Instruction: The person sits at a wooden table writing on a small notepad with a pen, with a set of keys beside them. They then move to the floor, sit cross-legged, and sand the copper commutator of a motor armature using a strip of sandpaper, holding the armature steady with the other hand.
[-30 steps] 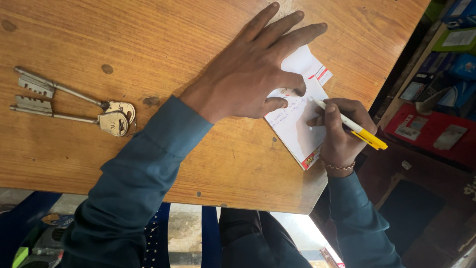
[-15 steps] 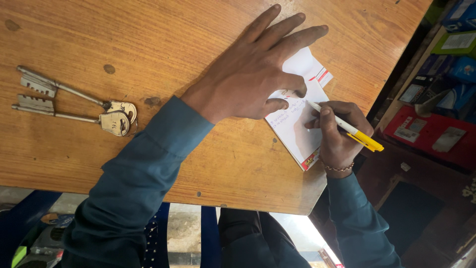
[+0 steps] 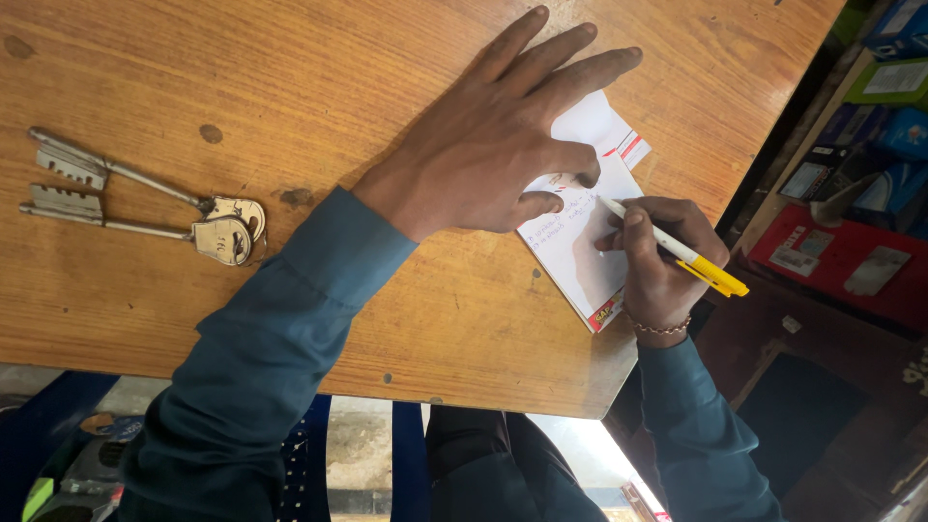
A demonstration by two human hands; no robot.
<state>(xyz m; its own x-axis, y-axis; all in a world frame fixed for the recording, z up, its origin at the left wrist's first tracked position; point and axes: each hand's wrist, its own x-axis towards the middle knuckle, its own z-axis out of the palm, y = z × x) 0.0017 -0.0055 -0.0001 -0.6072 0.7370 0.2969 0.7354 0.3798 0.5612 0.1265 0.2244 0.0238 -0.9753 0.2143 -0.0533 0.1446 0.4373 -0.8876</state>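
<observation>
The left hand point(image 3: 493, 145) lay flat and open on the small white paper slip point(image 3: 580, 242). The right hand point(image 3: 662, 261) squeezed a white and yellow plastic pen point(image 3: 677, 249), its tip on the slip.

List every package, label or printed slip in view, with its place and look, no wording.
White paper slip: on the wooden table under the left hand, red marks at its corners; the right hand holds a pen on it.
Red flat package: right side, below the table edge.
Green and blue boxes: upper right shelf.

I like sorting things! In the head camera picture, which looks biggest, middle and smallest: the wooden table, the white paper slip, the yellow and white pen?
1. Wooden table
2. White paper slip
3. Yellow and white pen, partly hidden in the right hand
</observation>
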